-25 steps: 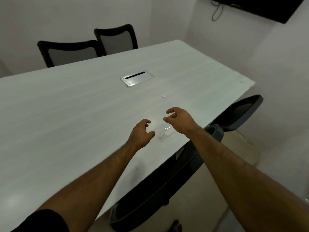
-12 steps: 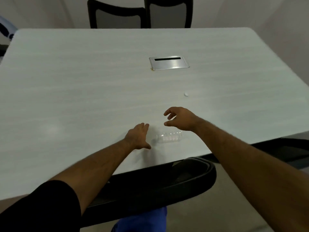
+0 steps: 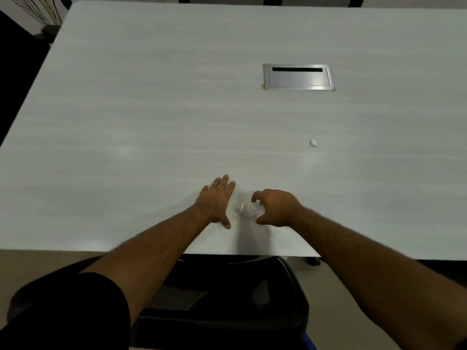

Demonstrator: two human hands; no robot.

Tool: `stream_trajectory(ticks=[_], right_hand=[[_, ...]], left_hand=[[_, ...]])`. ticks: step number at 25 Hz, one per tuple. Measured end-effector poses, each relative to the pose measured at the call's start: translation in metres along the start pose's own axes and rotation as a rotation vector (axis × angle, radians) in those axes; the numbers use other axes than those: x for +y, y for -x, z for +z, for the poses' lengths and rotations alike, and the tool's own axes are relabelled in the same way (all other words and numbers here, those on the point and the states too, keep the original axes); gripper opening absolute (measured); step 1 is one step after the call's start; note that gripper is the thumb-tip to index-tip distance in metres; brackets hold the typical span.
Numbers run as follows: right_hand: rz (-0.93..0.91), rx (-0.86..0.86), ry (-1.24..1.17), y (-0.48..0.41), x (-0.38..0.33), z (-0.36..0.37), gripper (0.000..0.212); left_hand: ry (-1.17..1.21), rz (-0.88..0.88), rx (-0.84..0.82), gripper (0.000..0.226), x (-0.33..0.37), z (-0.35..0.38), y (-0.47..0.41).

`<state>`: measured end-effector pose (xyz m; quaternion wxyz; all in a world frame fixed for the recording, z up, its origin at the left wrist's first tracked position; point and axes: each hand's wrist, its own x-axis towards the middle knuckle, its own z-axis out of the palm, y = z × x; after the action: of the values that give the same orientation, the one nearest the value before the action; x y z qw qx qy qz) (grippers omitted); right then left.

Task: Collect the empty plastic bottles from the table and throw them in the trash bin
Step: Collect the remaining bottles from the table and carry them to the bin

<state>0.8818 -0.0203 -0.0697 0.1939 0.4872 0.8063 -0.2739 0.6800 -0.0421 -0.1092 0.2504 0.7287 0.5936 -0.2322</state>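
A small clear plastic bottle (image 3: 245, 208) lies on its side on the white table (image 3: 151, 122), near the front edge. My right hand (image 3: 276, 207) arches over the bottle's right end, with the forefinger above it and the thumb below; the fingers are apart and I see no firm grip. My left hand (image 3: 216, 201) lies flat on the table just left of the bottle, palm down and fingers spread, holding nothing. A small white bottle cap (image 3: 313, 142) sits further back to the right. No trash bin is in view.
A metal cable hatch (image 3: 298, 77) is set into the table at the back right. A black mesh chair (image 3: 222, 299) is tucked under the front edge, below my arms. A plant (image 3: 48, 13) stands past the far left corner.
My view has swung left and down, squaring up to the table. My right hand has come down around the bottle's end. My left hand has flattened on the table beside it.
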Motion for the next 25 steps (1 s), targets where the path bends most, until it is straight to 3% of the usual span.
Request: stream_trajectory(ticks=[3,6,7,11,14,18,22,25], right_hand=[[0.091,0.107,-0.229,-0.001,0.014,-0.004,0.060],[0.277,0.231,-0.622,0.005,0.046,-0.007,0.049],[0.355,0.266,-0.782,0.007,0.061,-0.008,0.047],[0.444,0.404,-1.143,0.015,0.127,-0.011,0.045],[0.465,0.443,-1.248,0.023,0.191,-0.017,0.045],[0.484,0.486,-1.288,0.029,0.243,-0.018,0.051],[0.466,0.481,-1.357,0.038,0.274,-0.016,0.050],[0.450,0.493,-1.408,0.050,0.282,-0.014,0.054]], left_hand=[[-0.016,-0.088,-0.006,0.118,0.019,-0.009,-0.002],[0.073,-0.184,0.179,0.053,0.055,-0.039,-0.029],[0.150,-0.195,0.215,0.044,0.068,-0.052,-0.044],[0.369,-0.140,0.264,0.058,0.126,-0.091,-0.103],[0.410,-0.159,0.351,0.066,0.192,-0.116,-0.151],[0.353,-0.227,0.421,0.071,0.229,-0.132,-0.196],[0.191,-0.205,0.407,0.039,0.262,-0.142,-0.210],[0.324,-0.160,0.434,0.028,0.283,-0.128,-0.196]])
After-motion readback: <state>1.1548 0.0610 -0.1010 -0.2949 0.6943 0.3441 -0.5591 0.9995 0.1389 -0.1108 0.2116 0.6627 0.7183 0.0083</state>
